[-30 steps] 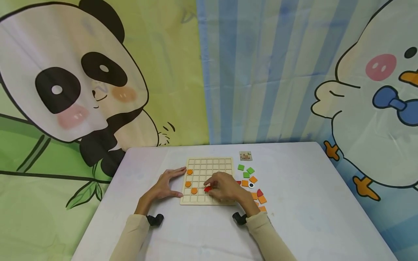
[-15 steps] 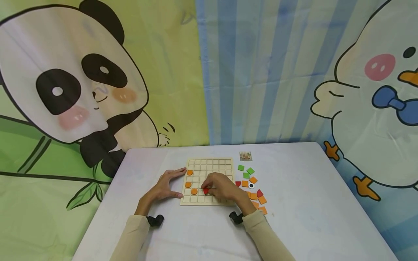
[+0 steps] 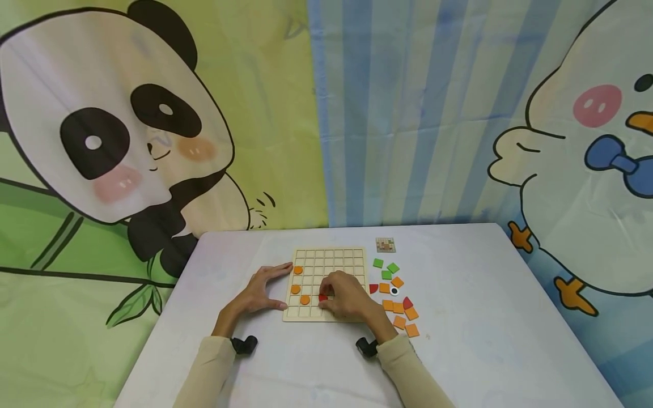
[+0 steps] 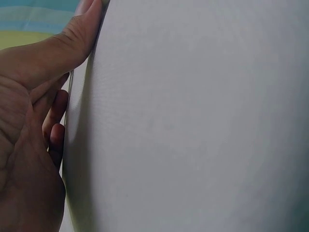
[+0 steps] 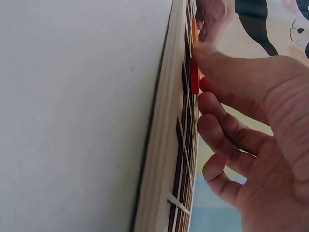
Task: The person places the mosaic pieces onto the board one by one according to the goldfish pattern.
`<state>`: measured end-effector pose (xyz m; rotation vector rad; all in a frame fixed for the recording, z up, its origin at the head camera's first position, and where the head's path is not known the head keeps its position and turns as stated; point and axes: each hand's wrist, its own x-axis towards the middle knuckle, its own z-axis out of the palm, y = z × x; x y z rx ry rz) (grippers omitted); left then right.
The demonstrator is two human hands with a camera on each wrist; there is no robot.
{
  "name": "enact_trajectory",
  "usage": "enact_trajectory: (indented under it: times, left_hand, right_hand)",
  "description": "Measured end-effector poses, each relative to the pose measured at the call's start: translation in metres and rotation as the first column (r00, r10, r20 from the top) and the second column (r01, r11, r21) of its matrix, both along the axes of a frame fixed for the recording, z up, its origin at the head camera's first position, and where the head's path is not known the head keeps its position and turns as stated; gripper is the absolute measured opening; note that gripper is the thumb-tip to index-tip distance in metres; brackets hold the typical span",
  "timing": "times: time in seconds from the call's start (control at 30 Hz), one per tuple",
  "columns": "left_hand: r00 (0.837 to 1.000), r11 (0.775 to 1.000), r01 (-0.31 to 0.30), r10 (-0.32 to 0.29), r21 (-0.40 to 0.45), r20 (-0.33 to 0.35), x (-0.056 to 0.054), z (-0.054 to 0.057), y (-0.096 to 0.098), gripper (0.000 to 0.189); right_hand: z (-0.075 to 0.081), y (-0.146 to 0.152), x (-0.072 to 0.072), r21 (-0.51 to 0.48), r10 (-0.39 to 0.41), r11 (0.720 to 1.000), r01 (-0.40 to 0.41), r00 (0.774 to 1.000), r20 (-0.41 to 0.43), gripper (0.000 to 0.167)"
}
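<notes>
A pale wooden grid board lies on the white table. Along its left edge rests my left hand, thumb and fingers spread straight against the side; in the left wrist view the thumb reaches the edge. My right hand is over the board's lower middle, pinching a red tile with one rounded side. Seen from the right wrist, the red tile sits low at the grid, thumb at its end and forefinger behind. Orange round pieces occupy three cells at the left.
Right of the board lie green square tiles, several orange square tiles, a red quarter-round tile and a white disc with a black centre. A small pattern card lies behind them. Printed curtains hang beyond the table.
My right hand shifted slightly left and towards me with the red tile, uncovering more orange tiles at the right. The left hand has stayed at the board's edge.
</notes>
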<state>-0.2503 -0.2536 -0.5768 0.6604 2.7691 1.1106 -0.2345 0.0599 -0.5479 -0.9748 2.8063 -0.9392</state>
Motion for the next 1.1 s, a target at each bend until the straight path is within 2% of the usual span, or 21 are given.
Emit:
enact_trajectory:
  times: [0.13, 0.4, 0.7, 0.97, 1.1]
  left_hand:
    - [1.000, 1.000, 0.010, -0.010, -0.004, -0.003, -0.0011, -0.0004, -0.0010, 0.106]
    - [1.000, 1.000, 0.018, -0.018, 0.010, 0.008, -0.0026, -0.0011, 0.0004, 0.107]
    - [1.000, 1.000, 0.005, -0.006, 0.004, 0.025, -0.0003, -0.0003, 0.0005, 0.108]
    - [0.999, 1.000, 0.003, -0.004, 0.008, 0.041, -0.0006, 0.0013, 0.0004, 0.108]
    - [0.999, 1.000, -0.001, 0.001, 0.003, 0.042, -0.0014, -0.0003, -0.0007, 0.107]
  right_hand:
    - [-0.0003, -0.0008, 0.0015, -0.023, 0.011, 1.000, -0.011, 1.000, 0.028, 0.011]
    - [-0.0025, -0.0051, 0.0006, -0.080, 0.071, 0.995, -0.065, 0.994, 0.080, 0.015]
    - [-0.0060, -0.0064, 0.0004, -0.096, 0.057, 0.994, -0.049, 0.995, 0.079, 0.009]
    - [-0.0048, -0.0082, -0.0011, -0.113, 0.030, 0.993, -0.014, 0.990, 0.135, 0.010]
    - [-0.0048, -0.0091, -0.0025, -0.110, 0.022, 0.994, -0.007, 0.990, 0.136, 0.011]
